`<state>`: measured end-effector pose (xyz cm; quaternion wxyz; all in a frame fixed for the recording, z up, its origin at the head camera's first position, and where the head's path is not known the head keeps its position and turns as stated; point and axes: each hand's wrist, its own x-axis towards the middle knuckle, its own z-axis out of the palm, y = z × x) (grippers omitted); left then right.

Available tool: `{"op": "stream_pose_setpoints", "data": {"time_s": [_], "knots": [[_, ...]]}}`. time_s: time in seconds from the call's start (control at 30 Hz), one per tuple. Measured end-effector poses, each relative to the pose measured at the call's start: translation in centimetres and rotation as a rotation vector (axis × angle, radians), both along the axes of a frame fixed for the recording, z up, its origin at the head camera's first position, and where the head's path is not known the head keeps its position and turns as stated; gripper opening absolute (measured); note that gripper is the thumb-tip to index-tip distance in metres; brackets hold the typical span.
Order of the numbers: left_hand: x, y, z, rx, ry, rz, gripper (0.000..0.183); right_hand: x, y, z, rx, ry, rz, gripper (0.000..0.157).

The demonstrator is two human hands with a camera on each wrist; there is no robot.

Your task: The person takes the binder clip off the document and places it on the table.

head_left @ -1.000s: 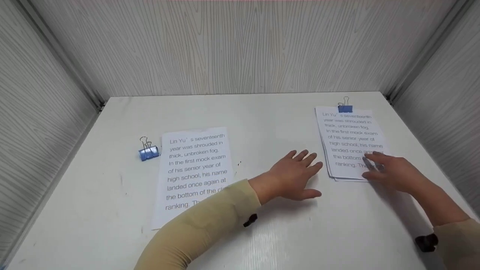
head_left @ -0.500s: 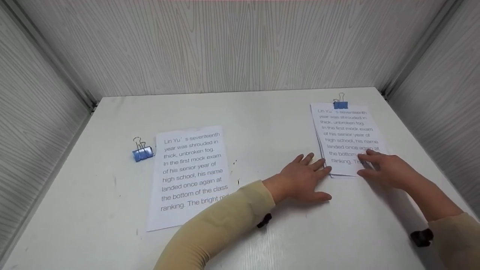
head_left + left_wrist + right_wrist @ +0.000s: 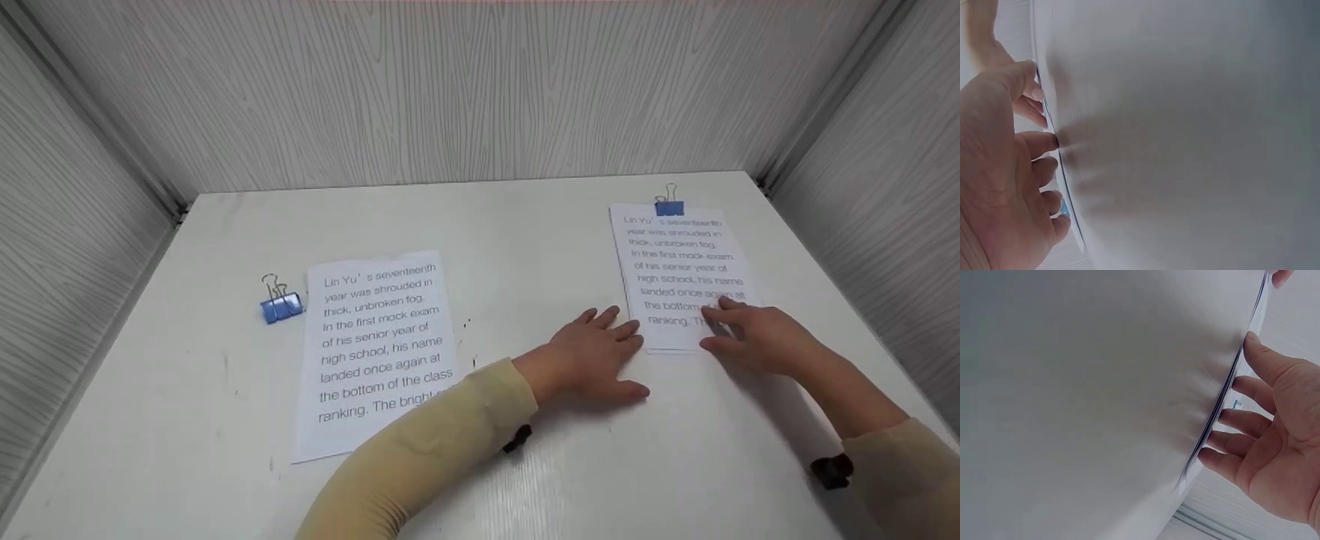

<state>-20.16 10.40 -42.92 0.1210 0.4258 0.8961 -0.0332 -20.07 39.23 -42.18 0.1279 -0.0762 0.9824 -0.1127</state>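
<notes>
This looks like a small booth or cubicle with an office flavour. A white counter sits boxed in by a back wall, a left wall and a right wall, all pale grey with a wood-grain pattern. Grey strips run along the corners. The office flavour comes from a stack of printed paper with a blue clip, plus more paper beside a second clip. What building holds the booth cannot be told.
</notes>
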Motion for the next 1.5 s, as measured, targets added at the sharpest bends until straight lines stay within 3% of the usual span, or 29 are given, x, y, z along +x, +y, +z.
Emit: {"op": "stream_pose_setpoints", "data": {"time_s": [0.33, 0.6, 1.0, 1.27, 1.5], "knots": [[0.2, -2.0, 0.2, 0.008, -0.014, -0.013, 0.081, 0.3, -2.2, 0.0, 0.031, 0.033, 0.022, 0.068], [0.9, -3.7, 0.3, -0.008, 0.027, -0.025, 0.081, 0.9, -4.2, -0.3, 0.061, 0.076, 0.068, 0.065], [3.3, -7.2, 0.9, -0.016, 0.073, -0.043, 0.082, 2.2, -7.7, -0.2, 0.102, 0.137, 0.146, 0.06], [4.7, -10.4, 0.9, 0.033, 0.095, -0.059, 0.081, 3.3, -10.7, -0.3, 0.131, 0.171, 0.196, 0.06], [6.1, -13.5, 0.6, 0.094, 0.104, -0.069, 0.08, 4.2, -12.9, -0.5, 0.153, 0.223, 0.287, 0.059]]}}
